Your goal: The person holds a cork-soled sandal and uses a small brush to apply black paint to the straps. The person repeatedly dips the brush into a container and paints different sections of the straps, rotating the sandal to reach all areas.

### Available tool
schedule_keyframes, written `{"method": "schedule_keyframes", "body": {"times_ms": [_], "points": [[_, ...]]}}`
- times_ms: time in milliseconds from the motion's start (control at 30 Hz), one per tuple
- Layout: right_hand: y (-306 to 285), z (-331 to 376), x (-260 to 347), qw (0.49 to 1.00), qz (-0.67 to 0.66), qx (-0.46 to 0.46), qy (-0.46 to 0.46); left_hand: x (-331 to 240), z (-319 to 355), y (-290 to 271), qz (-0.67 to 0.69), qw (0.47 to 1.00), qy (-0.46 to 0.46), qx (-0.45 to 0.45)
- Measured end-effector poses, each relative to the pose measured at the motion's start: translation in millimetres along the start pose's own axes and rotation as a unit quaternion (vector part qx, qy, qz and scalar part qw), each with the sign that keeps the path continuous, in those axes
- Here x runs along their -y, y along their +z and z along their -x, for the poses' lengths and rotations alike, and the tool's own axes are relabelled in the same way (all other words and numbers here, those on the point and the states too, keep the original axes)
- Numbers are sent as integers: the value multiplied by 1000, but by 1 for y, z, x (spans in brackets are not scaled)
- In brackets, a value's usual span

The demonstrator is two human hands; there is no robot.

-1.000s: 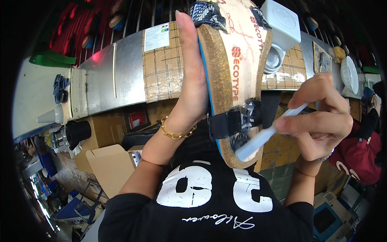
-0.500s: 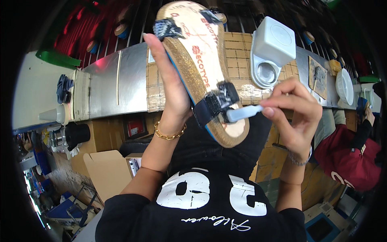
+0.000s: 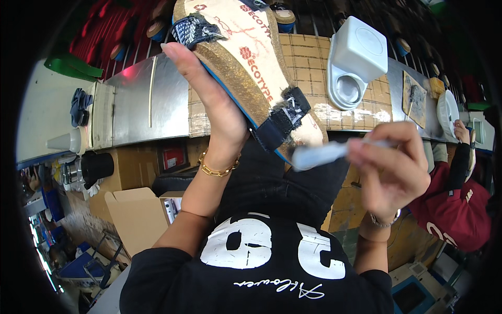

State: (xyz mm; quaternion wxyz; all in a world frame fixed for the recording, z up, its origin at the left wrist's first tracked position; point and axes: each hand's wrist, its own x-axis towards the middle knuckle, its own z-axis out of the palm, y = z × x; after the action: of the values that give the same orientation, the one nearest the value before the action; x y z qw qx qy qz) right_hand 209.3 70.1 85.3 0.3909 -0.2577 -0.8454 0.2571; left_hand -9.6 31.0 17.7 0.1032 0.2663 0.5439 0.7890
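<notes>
My left hand (image 3: 222,107) holds up an unfinished sandal (image 3: 243,63) from behind, thumb along its left edge. The pale underside faces me, with speckled brown cork around the rim and blue below. Dark, fuzzy strap ends (image 3: 285,118) are folded over it near the lower end, with others at the upper end, which the picture edge cuts off. My right hand (image 3: 392,170) pinches a pale brush-like tool (image 3: 320,156). Its wide end lies at the sandal's lower tip; motion blur hides whether they touch.
A white dispenser with a round cup (image 3: 348,91) stands on cardboard (image 3: 361,112) on the metal bench (image 3: 130,99). To the right are a stained board (image 3: 413,99) and a white bowl (image 3: 447,112). Shoes sit on a rack behind. A co-worker in dark red (image 3: 455,209) is at the right.
The sandal has shifted up and left, and its lower end has turned. My right hand has moved slightly right and down with the tool, away from the strap ends toward the tip.
</notes>
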Motion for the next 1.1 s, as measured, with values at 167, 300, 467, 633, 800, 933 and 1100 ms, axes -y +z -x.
{"method": "schedule_keyframes", "body": {"times_ms": [167,300,467,633,800,933,1100], "points": [[4,-4,-3,993,-81,50,-63,-11,-6,-2,135,977,-113,117],[3,-6,-3,998,-22,50,-25,-13,-9,2,182,954,-191,145],[2,-5,-7,996,-88,36,2,-11,-10,5,146,934,-240,221],[1,-2,-12,983,-162,63,-59,3,-12,9,185,907,-262,275],[-1,-4,-19,979,-154,115,-70,15,-15,16,224,872,-296,320],[1,-3,-23,984,-146,104,-22,14,-10,18,216,863,-322,325],[-1,-3,-28,990,-101,87,-39,20,-8,22,271,812,-347,382]]}}
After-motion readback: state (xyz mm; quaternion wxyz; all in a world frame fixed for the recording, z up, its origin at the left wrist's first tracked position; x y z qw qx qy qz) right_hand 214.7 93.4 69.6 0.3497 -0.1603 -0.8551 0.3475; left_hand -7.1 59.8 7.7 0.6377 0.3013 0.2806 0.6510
